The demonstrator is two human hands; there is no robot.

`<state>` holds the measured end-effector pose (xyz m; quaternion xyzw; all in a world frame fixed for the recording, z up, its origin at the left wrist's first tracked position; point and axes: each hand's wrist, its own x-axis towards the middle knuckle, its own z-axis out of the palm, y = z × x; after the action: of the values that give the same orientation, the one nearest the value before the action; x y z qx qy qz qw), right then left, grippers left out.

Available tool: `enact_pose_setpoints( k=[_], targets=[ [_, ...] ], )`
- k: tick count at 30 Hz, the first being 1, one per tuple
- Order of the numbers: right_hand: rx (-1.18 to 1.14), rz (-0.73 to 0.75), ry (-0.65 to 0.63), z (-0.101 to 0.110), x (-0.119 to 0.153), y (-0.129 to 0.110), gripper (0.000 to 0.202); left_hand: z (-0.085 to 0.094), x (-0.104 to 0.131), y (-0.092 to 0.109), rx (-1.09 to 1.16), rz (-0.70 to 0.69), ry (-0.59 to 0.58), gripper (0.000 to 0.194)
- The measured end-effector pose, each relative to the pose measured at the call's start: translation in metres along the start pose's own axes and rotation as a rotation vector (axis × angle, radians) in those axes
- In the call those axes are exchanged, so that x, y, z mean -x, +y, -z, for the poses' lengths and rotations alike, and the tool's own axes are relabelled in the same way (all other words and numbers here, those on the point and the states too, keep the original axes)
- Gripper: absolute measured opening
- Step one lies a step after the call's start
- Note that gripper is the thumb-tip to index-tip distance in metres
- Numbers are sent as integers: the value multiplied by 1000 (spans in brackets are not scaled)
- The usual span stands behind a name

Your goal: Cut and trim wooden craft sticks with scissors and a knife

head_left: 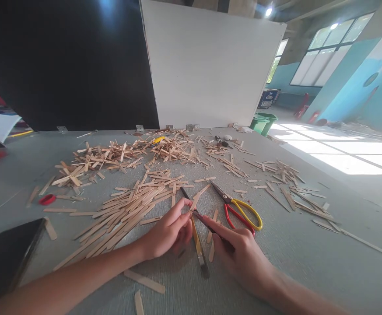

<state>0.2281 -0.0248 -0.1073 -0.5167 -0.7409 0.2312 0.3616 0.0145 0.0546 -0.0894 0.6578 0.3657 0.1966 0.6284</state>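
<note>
Between the fingertips of my left hand is a wooden craft stick, pinched and slanting up to the right. My right hand is wrapped around a slim dark file, its forefinger stretched along the top. The file crosses against the craft stick near my left fingertips, and its narrow end points away to the upper left. Below my hands lies a yellow-handled tool with a dark flat end. Scissors with one red and one yellow handle loop rest just beyond my right hand, blades partly closed.
A large pile of craft sticks spreads left of my hands, with heaps behind. More slivers lie to the right. A red tape ring and a black phone-like slab sit at left. Upright panels stand behind.
</note>
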Motion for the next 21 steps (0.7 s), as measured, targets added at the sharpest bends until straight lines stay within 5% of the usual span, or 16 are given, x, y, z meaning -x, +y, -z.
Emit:
enact_pose_setpoints(
  k=[13,21],
  targets=[
    [340,350,-9,2,-1,19,47,2,-2,0,13,-1,5,27],
    [-60,-114,-67,1,0,0,47,-2,2,0,-94,-42,37,36]
  ],
)
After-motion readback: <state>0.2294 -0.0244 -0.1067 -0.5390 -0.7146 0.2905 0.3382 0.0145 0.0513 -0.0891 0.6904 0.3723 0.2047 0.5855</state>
